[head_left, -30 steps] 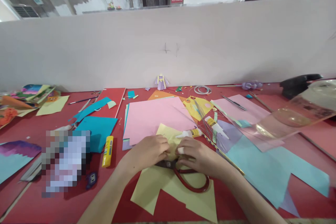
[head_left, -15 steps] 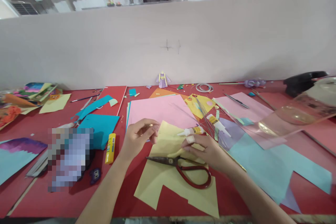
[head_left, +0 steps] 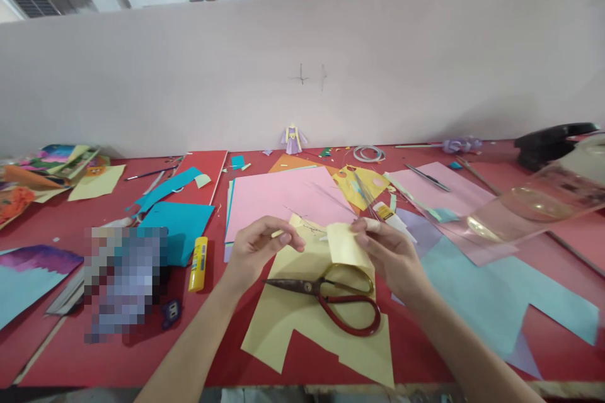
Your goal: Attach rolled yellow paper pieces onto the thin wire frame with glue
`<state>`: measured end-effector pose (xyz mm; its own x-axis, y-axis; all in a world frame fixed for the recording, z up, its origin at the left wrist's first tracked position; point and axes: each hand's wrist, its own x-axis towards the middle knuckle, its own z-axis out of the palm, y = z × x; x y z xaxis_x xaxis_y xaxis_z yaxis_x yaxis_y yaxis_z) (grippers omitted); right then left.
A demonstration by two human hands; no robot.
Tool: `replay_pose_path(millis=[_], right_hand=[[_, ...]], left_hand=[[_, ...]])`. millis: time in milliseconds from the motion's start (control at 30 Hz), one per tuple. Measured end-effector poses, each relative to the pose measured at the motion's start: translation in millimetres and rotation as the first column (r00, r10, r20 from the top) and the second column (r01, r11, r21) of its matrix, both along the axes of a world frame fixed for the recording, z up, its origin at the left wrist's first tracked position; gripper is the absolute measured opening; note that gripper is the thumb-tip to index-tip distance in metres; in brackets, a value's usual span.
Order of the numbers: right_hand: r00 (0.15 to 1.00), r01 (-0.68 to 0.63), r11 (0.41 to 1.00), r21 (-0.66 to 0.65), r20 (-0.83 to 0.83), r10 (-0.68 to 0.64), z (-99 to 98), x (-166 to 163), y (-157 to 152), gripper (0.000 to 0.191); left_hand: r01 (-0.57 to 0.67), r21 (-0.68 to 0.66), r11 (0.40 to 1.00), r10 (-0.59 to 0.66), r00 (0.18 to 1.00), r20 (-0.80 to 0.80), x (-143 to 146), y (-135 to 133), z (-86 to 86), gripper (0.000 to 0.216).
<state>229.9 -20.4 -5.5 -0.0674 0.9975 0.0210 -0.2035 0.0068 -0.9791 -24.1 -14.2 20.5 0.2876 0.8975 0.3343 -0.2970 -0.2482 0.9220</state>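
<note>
Surface: a red table [head_left: 227,362] runs left to right, closed off at 12 o'clock by a plain pale partition [head_left: 302,63]. Its near edge lies just under the forearms at 6 o'clock.
Left hand: the left hand [head_left: 258,249] hovers above the table, thumb and forefinger pinched together. Whether a scrap sits in the pinch cannot be told.
Right hand: the right hand [head_left: 392,258] is raised at 3 o'clock of the left one, fingers gripping the small yellow piece [head_left: 347,245] by its right edge.
Small yellow piece: it is held off the table between the two hands, curling, its lower edge just above the scissors' handles.
Scissors: the scissors [head_left: 316,288] lie flat on the large yellow sheet [head_left: 274,327] at 6 o'clock of the hands, blades closed and pointing to 9 o'clock, red loops to the right.
Yellow sheet: its front edge is cut in steps and nearly reaches the table edge.
Crowded sides: the pink sheet [head_left: 283,201] is at 12 o'clock. The glue bottle [head_left: 390,217], the clear plastic sheet [head_left: 534,201] and the light blue paper [head_left: 496,302] are at 2 to 4 o'clock.
Open room: bare red strips lie at 7 o'clock beside the glue stick [head_left: 198,263] and in the sheet's notch at 6 o'clock.
</note>
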Motion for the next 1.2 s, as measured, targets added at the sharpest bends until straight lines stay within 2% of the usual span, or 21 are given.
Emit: replay_pose_path(millis=[100,167,267,367,433,567,733,833,1033,1200], right_hand=[[0.996,0.055,0.994,0.097,0.062,-0.061,3.2,0,0,0.017],[0.994,0.006,0.995,0.099,0.106,-0.017,5.3,-2,0,0.017],[0.993,-0.087,0.995,0.046,0.083,0.083,6.8,-4,-2,0.022],[0.991,-0.128,0.992,0.014,0.036,0.127,8.2,-6,-4,0.03],[0.988,-0.144,0.989,-0.017,0.043,0.145,10.4,-7,-4,0.033],[0.982,-0.171,0.981,-0.09,0.062,0.177,15.3,-10,-4,0.037],[0.983,-0.166,0.983,-0.078,0.07,0.171,11.1,-13,-3,0.035],[0.982,-0.183,0.976,-0.117,0.019,0.186,3.6,-14,-2,0.035],[0.989,-0.136,0.972,-0.193,-0.083,0.122,0.2,-15,-2,0.033],[0.982,-0.189,0.951,-0.243,-0.066,0.178,6.1,-19,-6,0.034]], left_hand=[[0.031,-0.012,0.999,-0.031,0.999,-0.016,4,-2,-0.9,0.017],[0.017,0.009,1.0,-0.017,0.999,-0.038,5,-3,-2.4,0.019],[-0.117,0.093,0.989,0.127,0.986,-0.112,3,-2,-2.8,0.016],[-0.246,0.239,0.939,0.293,0.938,-0.184,1,1,-0.3,0.01],[-0.284,0.269,0.92,0.338,0.924,-0.179,1,4,1.1,0.011],[-0.289,0.17,0.942,0.312,0.941,-0.129,5,6,2.1,0.015],[-0.311,0.096,0.945,0.326,0.909,-0.26,9,3,4.5,0.019],[-0.324,0.065,0.944,0.329,0.897,-0.295,11,2,4.1,0.022],[-0.316,0.054,0.947,0.317,0.897,-0.307,14,0,1.0,0.024],[-0.311,0.13,0.941,0.337,0.879,-0.338,17,-3,0.5,0.02]])
